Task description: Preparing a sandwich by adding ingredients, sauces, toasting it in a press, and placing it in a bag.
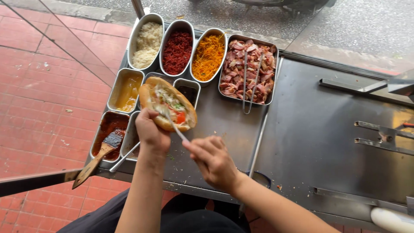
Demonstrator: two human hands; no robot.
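Holding a split bread roll (168,107) in our left hand (150,130), we keep it above the steel surface (224,121), the fingers clenched around its lower end. The roll lies open and is packed with pale shreds, green bits and a red slice. Our right hand (211,159) grips a thin metal utensil (174,125), whose tip reaches into the filling; we cannot tell what kind of utensil it is.

Behind the roll stand three oval tubs: white shreds (146,43), dark red shreds (177,51) and orange shreds (208,56). Just beside them to the right, a rectangular tray of chopped pink meat (235,69) carries a pair of tongs (251,82) laid across it. To the left of the roll, a tub of yellow sauce (126,90) sits above a tub of red-brown sauce (110,133), where a wooden brush (97,157) leans with its handle sticking out over the red tiled pavement (43,86). A small tub of dark sauce (189,91) shows just past the roll.
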